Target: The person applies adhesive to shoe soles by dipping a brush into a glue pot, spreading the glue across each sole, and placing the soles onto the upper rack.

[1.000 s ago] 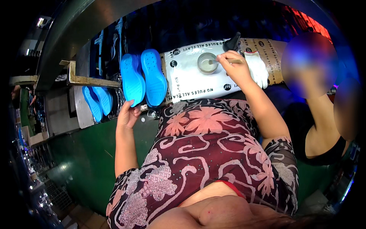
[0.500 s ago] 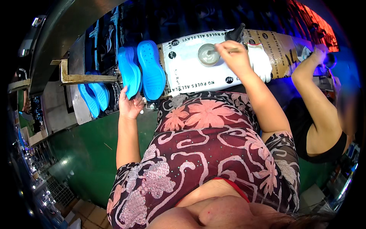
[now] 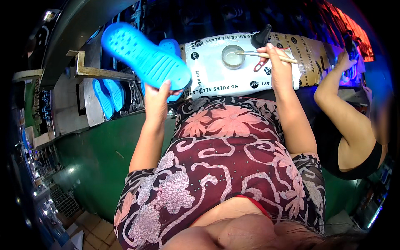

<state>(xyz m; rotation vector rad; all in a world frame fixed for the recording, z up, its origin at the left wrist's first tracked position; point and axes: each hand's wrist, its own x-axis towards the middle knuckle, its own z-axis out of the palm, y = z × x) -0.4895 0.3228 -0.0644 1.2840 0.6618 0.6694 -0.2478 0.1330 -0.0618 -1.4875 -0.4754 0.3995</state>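
In my left hand [image 3: 160,98] is a blue shoe sole [image 3: 143,54], gripped at one end and raised at a slant. Its grooved, dotted face shows. Partly hidden behind it lies another blue sole [image 3: 170,45]. My right hand [image 3: 278,68] has its fingers closed round a brush [image 3: 268,54] with a pale wooden handle. The bristle end points left, over the rim of a small round cup [image 3: 231,62] holding a cloudy liquid. Whether the bristles touch the liquid, I cannot tell.
The cup stands on a white printed sheet [image 3: 212,81] beside a black cone-shaped bottle [image 3: 261,36]. Two more blue soles [image 3: 113,93] lie left, near a metal bracket [image 3: 104,73]. On the right, another person's arm [image 3: 339,102] reaches over the bench by brown printed wrapping [image 3: 310,66].
My left hand has lifted the blue sole off the bench and brought it up to the right. My right hand has moved right, drawing the brush toward the cup's right rim.
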